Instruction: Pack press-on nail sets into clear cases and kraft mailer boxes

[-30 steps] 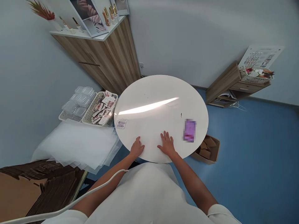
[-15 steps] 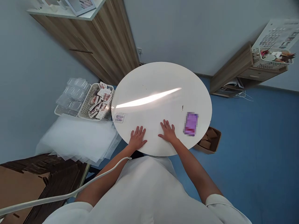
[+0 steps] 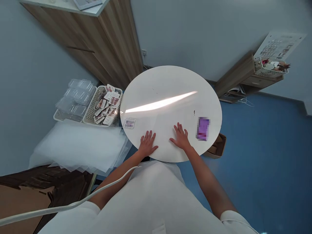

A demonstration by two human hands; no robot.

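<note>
Running this from way off, so all I've got is the head cam. Looking down at a round white tabletop (image 3: 168,83) with a long streak of glare across it. My left hand (image 3: 146,144) is palm down near the close edge, grip spread, fingers fanned with the thumb out to the side. My right hand (image 3: 181,138) looks to be palm down too, a bit further in, grip also spread, thumb pointing over toward the left one. The two hands are apart, bare tabletop between them.

The small clear case (image 3: 129,123) with purplish bits in it sits by the left edge, up and left of my left hand. The purple thing (image 3: 203,128) lies to the right of my right hand, near but not touching; it's pixelated, so I can't tell what it is. There's a little dark mark (image 3: 194,112) just beyond it.

Off the left side I get a white basket (image 3: 90,112) full of cards (image 3: 107,104), clear boxes (image 3: 78,97) next to that, and a pile of translucent sheets (image 3: 80,143) in front. A carton (image 3: 220,148) is on the blue floor (image 3: 263,146), lower right, partly hidden under the tabletop.
</note>
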